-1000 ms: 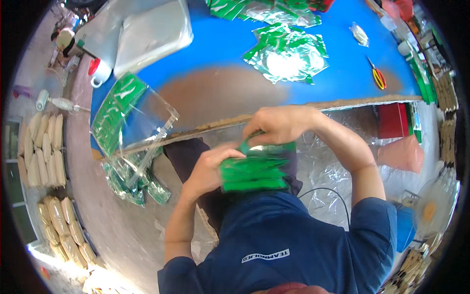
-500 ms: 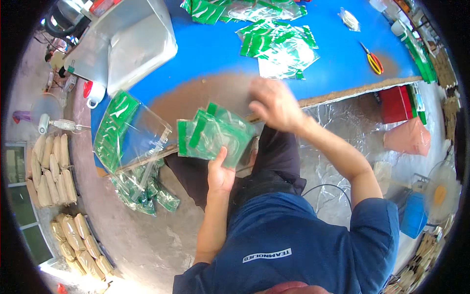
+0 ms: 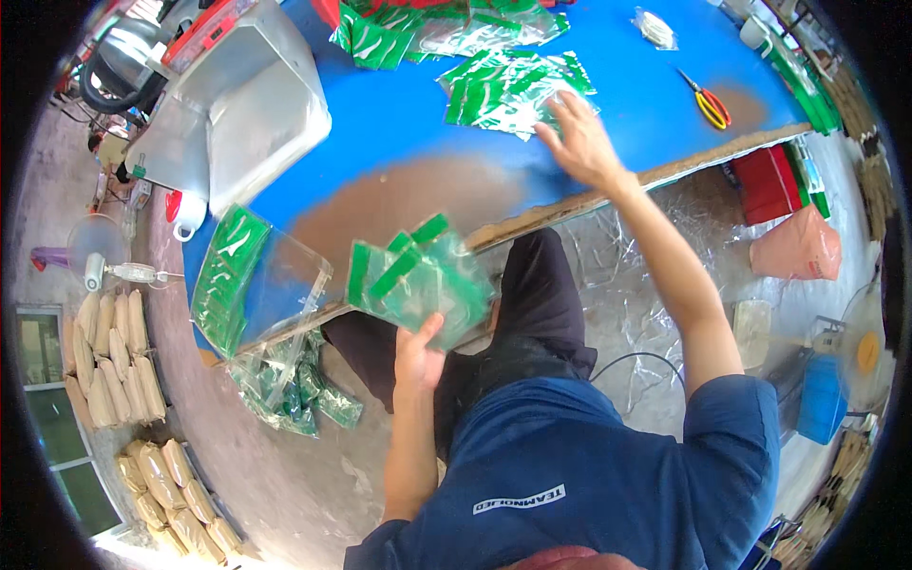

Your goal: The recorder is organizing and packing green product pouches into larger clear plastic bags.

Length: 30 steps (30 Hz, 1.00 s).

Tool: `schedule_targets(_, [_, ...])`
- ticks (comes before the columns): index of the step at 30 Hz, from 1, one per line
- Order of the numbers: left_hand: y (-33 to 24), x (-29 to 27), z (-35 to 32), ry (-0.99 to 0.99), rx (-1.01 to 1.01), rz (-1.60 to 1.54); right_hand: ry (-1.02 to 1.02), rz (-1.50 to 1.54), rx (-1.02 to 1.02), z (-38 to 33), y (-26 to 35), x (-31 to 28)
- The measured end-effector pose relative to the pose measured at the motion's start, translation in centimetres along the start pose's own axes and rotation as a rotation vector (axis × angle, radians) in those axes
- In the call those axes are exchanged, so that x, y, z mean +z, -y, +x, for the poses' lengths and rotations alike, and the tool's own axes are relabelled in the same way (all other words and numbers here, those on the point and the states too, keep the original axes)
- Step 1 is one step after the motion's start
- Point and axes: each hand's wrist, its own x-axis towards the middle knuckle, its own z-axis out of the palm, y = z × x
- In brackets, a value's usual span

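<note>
My left hand is closed on a fanned bunch of small clear plastic bags with green bands, over my lap by the table edge. My right hand is stretched over the table with its fingers apart. Its fingertips are at the near right edge of a pile of similar green-and-clear bags; I cannot tell whether they touch it. To the left of the held bunch, a larger clear bag with a green band lies over the table corner. More green-printed bags sit below that corner.
The blue table has a worn brown patch and a rough front edge. A metal bin and a white mug stand left. More bags lie at the back. Right are red-and-yellow-handled cutters and a small packet.
My right hand has moved forward and right, from the table's front edge to the pile of bags. The left hand still holds its bunch. The view has shifted slightly.
</note>
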Motion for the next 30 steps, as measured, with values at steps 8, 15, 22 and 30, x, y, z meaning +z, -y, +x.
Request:
schedule_targets(8, [2.9,1.0,2.4,-0.025,-0.014,-0.169,0.483,0.319,-0.388,-6.5,12.1,-2.7])
schedule_targets(15, [2.1,0.4,1.5,0.021,-0.031,-0.205,0.059,-0.191,-0.086,-0.4,2.8,1.4])
schedule_targets(22, [1.8,0.6,1.6,-0.017,-0.063,-0.149,0.561,0.639,-0.373,-3.7,9.6,-3.2])
schedule_targets(30, [2.1,-3.0,0.6,0.112,-0.051,-0.097,0.373,0.143,-0.317,-5.1,4.6,-1.6])
